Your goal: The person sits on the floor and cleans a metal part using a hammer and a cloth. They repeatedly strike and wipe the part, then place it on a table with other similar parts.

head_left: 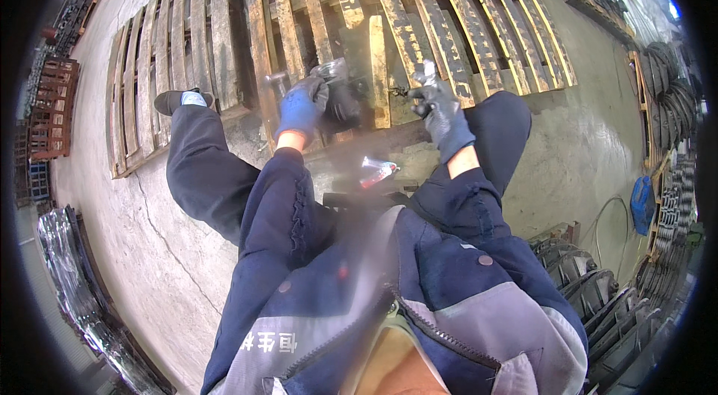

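Observation:
My left hand (301, 111), in a blue work glove with a dark coated palm, is closed on a dark bulky object (342, 103) whose kind the blur hides. A short silvery bar (277, 81) sticks out beside its fingers. To the right, my right hand (440, 111) wears a dark grey glove. Its fingers are curled, and a small pale piece (428, 70) rises above them, too unclear to name. Both hands are over the near edge of a worn wooden pallet (396, 10). Between them a loose short board (380, 73) lies across the slats.
A second weathered pallet (161, 59) adjoins on the left. Between my knees is a clear item with red on it (376, 171). Dark metal parts (598, 298) are stacked at the lower right, and a blue bag-like thing (640, 204) hangs farther right. The concrete floor (161, 245) is cracked.

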Demonstrator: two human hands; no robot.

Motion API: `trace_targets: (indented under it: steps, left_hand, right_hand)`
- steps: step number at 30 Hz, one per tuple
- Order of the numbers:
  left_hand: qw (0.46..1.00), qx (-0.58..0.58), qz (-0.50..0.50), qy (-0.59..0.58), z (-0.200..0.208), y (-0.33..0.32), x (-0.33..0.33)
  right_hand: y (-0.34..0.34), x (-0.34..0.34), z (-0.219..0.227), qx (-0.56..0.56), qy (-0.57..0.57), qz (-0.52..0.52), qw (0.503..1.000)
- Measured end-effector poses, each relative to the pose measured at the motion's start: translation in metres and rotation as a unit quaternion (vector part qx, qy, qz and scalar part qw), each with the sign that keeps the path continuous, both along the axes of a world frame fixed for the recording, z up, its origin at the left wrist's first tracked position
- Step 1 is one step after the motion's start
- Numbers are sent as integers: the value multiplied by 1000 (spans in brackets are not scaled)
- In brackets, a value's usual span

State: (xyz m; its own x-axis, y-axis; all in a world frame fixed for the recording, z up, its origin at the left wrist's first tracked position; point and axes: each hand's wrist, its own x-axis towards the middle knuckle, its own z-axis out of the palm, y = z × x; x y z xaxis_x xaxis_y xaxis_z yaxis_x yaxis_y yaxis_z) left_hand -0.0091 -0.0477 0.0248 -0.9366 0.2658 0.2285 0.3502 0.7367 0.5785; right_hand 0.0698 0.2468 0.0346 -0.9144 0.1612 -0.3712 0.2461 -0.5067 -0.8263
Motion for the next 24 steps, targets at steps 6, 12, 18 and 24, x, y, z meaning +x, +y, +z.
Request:
trace_targets:
  steps: [6, 12, 18, 24]
  left_hand:
    - [998, -32, 16, 45, -4, 7, 4]
    - [992, -101, 54, -58, 18, 25, 13]
    - [983, -163, 81, -13, 5, 55, 7]
    - [987, -93, 112, -74, -4, 47, -3]
  right_hand:
    - [45, -9, 95, 30, 148, 20, 988]
    - [76, -45, 112, 185, 37, 82, 979]
    - [66, -108, 86, 310, 59, 284, 905]
    - [29, -175, 35, 381, 116, 458, 795]
